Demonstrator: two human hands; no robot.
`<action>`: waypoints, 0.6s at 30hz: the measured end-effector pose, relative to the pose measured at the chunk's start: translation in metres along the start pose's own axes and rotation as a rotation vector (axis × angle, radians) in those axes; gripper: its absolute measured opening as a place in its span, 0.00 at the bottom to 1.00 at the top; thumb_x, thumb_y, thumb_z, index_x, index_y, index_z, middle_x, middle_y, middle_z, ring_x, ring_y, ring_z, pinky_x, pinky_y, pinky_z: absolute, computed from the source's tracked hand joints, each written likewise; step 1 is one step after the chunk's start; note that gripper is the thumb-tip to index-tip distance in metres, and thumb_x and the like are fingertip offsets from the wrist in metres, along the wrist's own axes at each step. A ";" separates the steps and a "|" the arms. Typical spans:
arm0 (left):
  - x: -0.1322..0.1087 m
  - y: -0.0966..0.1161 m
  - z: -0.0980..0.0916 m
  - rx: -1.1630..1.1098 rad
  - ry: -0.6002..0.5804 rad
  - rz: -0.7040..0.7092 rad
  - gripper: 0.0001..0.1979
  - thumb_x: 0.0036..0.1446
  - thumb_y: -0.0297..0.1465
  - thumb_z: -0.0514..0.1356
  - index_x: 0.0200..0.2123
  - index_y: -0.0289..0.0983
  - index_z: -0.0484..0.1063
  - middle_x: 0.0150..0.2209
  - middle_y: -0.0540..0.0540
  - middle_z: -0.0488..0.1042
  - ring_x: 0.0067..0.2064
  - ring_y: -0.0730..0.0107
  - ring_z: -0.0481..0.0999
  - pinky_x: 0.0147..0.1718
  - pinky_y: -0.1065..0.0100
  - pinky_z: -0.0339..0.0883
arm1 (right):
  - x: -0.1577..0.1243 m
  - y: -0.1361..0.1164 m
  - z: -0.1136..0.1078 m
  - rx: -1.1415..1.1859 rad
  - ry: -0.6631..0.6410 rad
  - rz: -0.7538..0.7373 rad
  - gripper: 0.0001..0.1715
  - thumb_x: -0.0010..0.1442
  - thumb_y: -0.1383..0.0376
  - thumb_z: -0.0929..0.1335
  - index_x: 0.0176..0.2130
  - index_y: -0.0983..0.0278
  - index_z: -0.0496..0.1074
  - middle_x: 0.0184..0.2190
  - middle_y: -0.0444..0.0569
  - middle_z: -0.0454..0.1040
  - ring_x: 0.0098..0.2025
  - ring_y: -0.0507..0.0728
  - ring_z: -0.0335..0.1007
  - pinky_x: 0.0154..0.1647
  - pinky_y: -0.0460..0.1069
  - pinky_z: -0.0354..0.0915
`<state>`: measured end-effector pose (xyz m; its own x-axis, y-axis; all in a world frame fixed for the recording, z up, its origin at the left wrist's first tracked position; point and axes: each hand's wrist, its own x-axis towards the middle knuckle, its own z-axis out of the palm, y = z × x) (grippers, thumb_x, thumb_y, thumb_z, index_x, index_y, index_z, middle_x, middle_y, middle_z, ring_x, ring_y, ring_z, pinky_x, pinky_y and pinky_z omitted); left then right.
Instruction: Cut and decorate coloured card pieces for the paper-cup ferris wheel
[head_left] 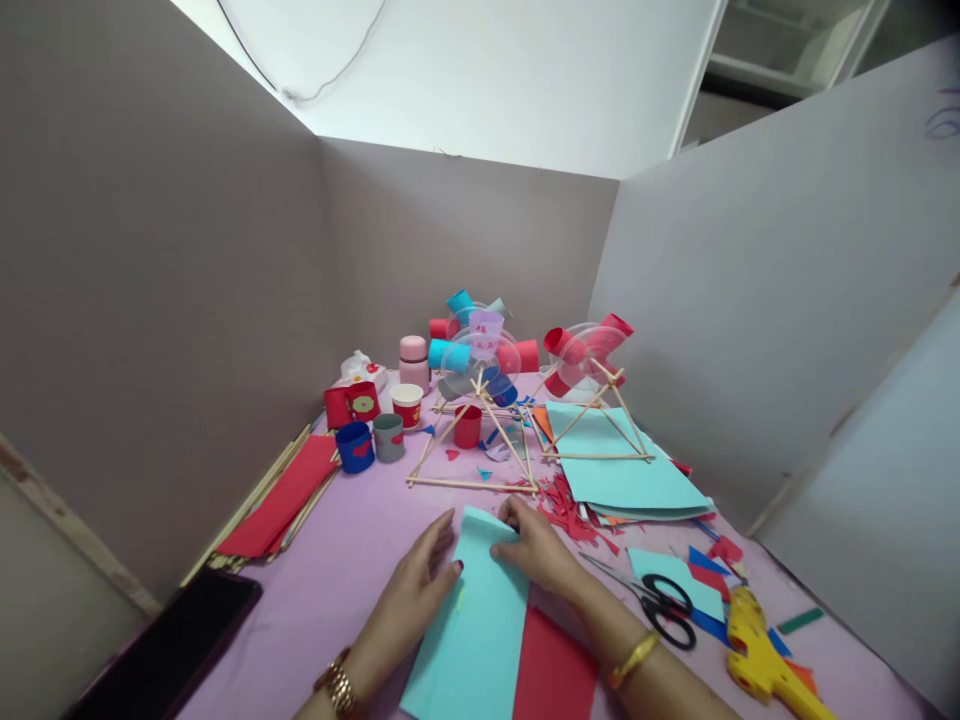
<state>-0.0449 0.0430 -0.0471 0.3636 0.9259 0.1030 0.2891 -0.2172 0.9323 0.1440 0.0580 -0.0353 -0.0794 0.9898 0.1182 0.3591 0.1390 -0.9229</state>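
- Blue sheet (pixel 480 635): lay lengthwise on the bench (pixel 307 610), between the two hands, far end slightly curled. Judged light, thin and bendable, apt to crease under a hard pinch and to slip if only pushed. Best hold, by judgement: flat fingers along both long edges, or a soft pinch at the far corners.
- Red sheet (pixel 556 665): showed beside the blue sheet's right edge, apparently partly beneath it; likely of similar paper.
- Glue gun (pixel 750 645): yellow, lay at the right.
- Scissors (pixel 652 598): black-handled, lay beyond the right forearm.
- Left hand (pixel 420 572): fingers loosely spread, thumb at the blue sheet's left edge; nothing gripped.
- Right hand (pixel 541 550): fingers bent at the far right corner, thumb over the paper; whether it pinched could not be told.
- Blue stack (pixel 637 475): lay behind the scissors, partly under a stick frame (pixel 596 457).
- Red cup (pixel 467 428): stood farther back; presumably light and easily dented.
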 end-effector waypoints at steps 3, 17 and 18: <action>-0.004 0.004 -0.001 -0.003 -0.009 -0.019 0.35 0.53 0.32 0.55 0.62 0.29 0.46 0.60 0.31 0.59 0.58 0.60 0.63 0.52 0.62 0.60 | -0.005 0.000 -0.002 0.232 0.001 0.020 0.17 0.42 0.65 0.69 0.31 0.60 0.58 0.24 0.39 0.68 0.24 0.53 0.65 0.23 0.46 0.60; -0.002 0.062 -0.047 0.404 0.157 0.152 0.26 0.54 0.30 0.54 0.57 0.42 0.60 0.42 0.46 0.75 0.42 0.63 0.73 0.43 0.64 0.63 | -0.021 0.004 -0.021 0.493 0.061 -0.040 0.22 0.41 0.60 0.76 0.37 0.63 0.72 0.27 0.43 0.73 0.30 0.54 0.67 0.30 0.47 0.62; -0.001 0.055 -0.046 0.369 0.181 0.135 0.27 0.53 0.31 0.55 0.58 0.40 0.58 0.45 0.44 0.74 0.44 0.62 0.72 0.45 0.63 0.63 | -0.020 0.008 -0.019 0.481 0.068 -0.045 0.20 0.41 0.59 0.75 0.35 0.64 0.72 0.26 0.43 0.73 0.29 0.54 0.66 0.29 0.46 0.61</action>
<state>-0.0701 0.0444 0.0205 0.2687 0.9135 0.3055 0.5586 -0.4062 0.7232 0.1663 0.0396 -0.0381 -0.0185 0.9852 0.1703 -0.1149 0.1671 -0.9792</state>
